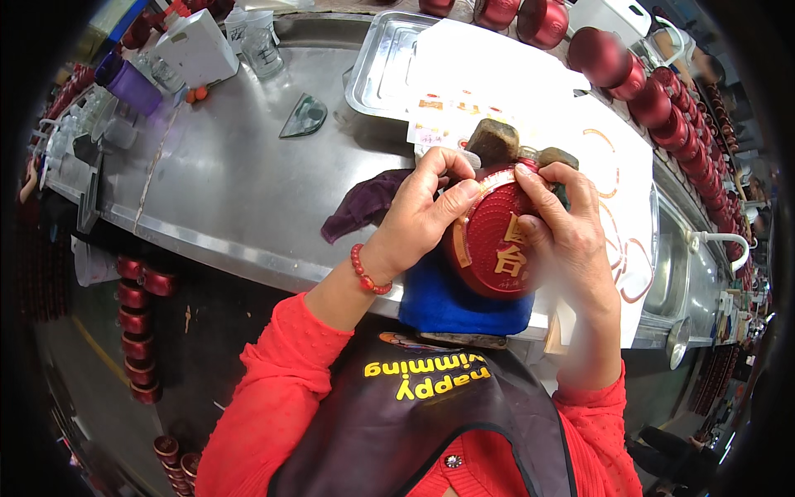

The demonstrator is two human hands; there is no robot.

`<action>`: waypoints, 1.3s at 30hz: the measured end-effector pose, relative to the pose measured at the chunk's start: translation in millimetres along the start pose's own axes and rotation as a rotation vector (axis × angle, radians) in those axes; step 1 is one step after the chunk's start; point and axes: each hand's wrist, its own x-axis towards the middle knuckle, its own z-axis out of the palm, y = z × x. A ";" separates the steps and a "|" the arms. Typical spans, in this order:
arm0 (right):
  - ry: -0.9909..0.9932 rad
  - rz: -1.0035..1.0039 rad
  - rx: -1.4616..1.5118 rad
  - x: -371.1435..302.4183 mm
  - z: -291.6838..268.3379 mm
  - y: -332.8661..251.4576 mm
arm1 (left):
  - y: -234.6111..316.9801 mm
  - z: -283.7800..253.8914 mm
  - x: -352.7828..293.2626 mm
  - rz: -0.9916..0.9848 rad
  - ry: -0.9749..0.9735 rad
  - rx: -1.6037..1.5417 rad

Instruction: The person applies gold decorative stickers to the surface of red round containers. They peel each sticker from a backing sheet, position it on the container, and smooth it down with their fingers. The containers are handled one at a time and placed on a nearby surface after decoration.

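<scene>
A round, flat-faced red bottle [489, 236] with raised gold lettering leans on a folded blue cloth [464, 300], its short neck pointing away from me. A curved gold-and-white label strip [495, 180] follows its upper left edge. My left hand [422, 207], a red bead bracelet at its wrist, pinches thumb and forefinger at that strip by the rim. Fingers curled, my right hand [571, 211] grips the bottle's upper right side, one fingertip pressing near the strip's end. Part of the bottle's right side is hidden behind this hand.
Stones [494, 141] sit just beyond the bottle. A purple cloth [364, 203] lies left of it, with a glass shard [305, 116] farther off. White sheets with label strips [638, 273] are at right; a metal tray [383, 70] is behind. Red bottles [662, 108] line the far right edge.
</scene>
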 end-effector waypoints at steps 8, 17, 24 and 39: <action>0.019 -0.048 -0.021 0.4 0.3 2.1 | -3.1 -3.5 -5.3 0.010 0.012 -0.002; 0.030 -0.073 -0.030 0.6 2.1 3.3 | -17.7 -10.6 -20.5 0.075 -0.042 0.101; 0.033 -0.075 -0.040 0.1 2.2 3.1 | -16.6 -10.9 -24.8 0.209 -0.072 0.329; 0.039 -0.084 -0.029 0.3 2.6 3.0 | -20.5 -7.4 -26.0 0.199 -0.052 0.260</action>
